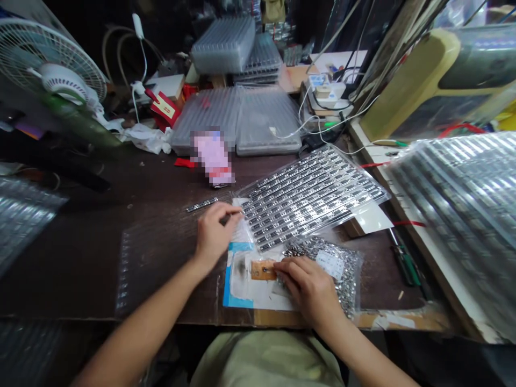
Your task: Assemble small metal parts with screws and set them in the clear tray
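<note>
A clear plastic tray holds rows of small black-and-silver connectors and lies tilted across the table. My left hand is closed in a pinch at the tray's left corner; what sits between its fingertips is too small to make out. My right hand pinches at the right end of a small brown block, which has a tiny dark part on it. Its fingertips hide whatever they grip. Under the block is a white and blue sheet. Beside the right hand lies a clear bag full of small metal parts.
A short connector strip lies left of the tray. Behind stand a blurred pink phone-like item and stacked clear trays. A green-handled screwdriver is at right, near more trays. A fan stands far left.
</note>
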The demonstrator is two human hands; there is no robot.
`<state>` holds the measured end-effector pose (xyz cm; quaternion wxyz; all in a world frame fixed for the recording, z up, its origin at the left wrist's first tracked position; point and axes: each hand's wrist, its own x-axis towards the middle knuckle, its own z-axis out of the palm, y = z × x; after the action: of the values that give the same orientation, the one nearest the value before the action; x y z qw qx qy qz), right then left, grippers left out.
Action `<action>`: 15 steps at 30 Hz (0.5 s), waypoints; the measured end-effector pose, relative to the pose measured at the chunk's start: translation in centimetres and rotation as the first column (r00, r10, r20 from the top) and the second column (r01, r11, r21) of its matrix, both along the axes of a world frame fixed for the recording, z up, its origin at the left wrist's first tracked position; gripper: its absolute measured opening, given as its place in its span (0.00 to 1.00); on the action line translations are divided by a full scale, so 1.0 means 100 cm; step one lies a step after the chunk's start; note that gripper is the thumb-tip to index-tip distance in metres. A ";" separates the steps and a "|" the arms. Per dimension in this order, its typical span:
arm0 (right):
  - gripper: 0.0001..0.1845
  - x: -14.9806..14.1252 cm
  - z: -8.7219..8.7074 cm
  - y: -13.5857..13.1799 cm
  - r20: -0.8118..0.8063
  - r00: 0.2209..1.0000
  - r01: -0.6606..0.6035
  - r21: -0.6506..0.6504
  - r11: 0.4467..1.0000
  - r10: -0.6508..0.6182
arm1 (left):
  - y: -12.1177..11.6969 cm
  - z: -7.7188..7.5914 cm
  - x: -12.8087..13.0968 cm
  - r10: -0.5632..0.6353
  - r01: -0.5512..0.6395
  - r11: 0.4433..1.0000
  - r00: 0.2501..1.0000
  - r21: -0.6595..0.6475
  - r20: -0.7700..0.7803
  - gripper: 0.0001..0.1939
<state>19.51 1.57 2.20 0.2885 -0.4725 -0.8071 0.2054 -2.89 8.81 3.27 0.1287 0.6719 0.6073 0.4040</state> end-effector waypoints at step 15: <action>0.07 -0.020 -0.012 0.000 0.086 0.996 -0.003 0.037 0.999 0.000 | 0.046 -0.018 -0.048 0.056 -0.068 0.997 0.967 -0.039 -0.247 0.07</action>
<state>17.54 1.61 1.03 0.2618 -0.4748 -0.8229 0.1701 -7.69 13.42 1.49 0.0557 0.6942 0.6486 0.3070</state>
